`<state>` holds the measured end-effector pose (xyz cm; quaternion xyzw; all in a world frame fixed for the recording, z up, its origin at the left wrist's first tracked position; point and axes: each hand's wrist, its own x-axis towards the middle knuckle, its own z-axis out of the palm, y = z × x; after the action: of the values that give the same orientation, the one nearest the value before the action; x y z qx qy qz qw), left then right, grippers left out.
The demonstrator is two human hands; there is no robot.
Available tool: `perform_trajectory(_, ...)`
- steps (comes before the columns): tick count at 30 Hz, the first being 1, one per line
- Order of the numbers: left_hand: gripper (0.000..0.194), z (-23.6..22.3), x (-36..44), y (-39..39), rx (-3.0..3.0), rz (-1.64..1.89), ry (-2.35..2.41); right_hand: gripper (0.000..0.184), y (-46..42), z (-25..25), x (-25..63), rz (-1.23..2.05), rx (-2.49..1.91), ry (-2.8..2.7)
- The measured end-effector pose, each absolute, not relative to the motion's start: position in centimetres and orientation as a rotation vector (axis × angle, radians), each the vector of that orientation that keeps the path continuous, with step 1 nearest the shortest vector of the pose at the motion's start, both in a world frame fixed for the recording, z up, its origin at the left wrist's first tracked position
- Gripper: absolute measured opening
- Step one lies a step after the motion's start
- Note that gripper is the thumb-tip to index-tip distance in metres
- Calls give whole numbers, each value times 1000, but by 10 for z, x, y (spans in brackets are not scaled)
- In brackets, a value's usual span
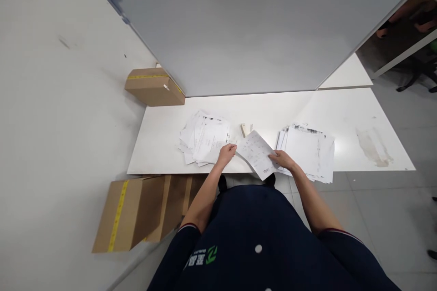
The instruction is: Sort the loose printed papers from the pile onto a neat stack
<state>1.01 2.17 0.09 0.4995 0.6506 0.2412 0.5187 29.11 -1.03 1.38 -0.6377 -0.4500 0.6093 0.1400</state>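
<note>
Near the table's front edge, a printed sheet of paper [256, 153] is held tilted between my two hands. My right hand [284, 160] grips its right edge, thumb on top. At the sheet's left corner, the fingers of my left hand [226, 153] are pinched together on the paper. A loose pile of printed papers [208, 138] lies beside my left hand. To the right of my right hand is a second pile of papers [305, 148], partly over the front edge. Just behind the held sheet sits a small beige object [243, 130], partly covered; its kind is unclear.
A large whiteboard [239, 36] stands along the back of the white table [344, 118]. One cardboard box [153, 88] is at the table's back left corner. More cardboard boxes [128, 213] stand below on the left, by the wall. A brownish stain [373, 145] marks the right end.
</note>
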Motion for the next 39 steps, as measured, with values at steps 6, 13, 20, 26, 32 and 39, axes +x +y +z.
perform_trajectory(6,35,-4,30,30,1525,445,1636,23,-32,-11,315,1856,-2033,-878)
perform_trajectory(13,48,3,51,48,1837,168,1626,29,-30,-22,309,1840,-2038,-737)
perform_trajectory(20,50,-6,56,56,1872,44,1603,31,-16,-22,300,1815,-2044,-741)
perform_trajectory(26,53,-15,56,58,1913,-22,1617,33,-11,-24,298,1802,-2047,-751)
perform_trajectory(32,57,-13,59,58,1887,-47,1626,32,-8,-27,294,1782,-2054,-757)
perform_trajectory(39,50,1,46,43,1868,212,1604,21,-28,5,314,1770,-1950,-732)
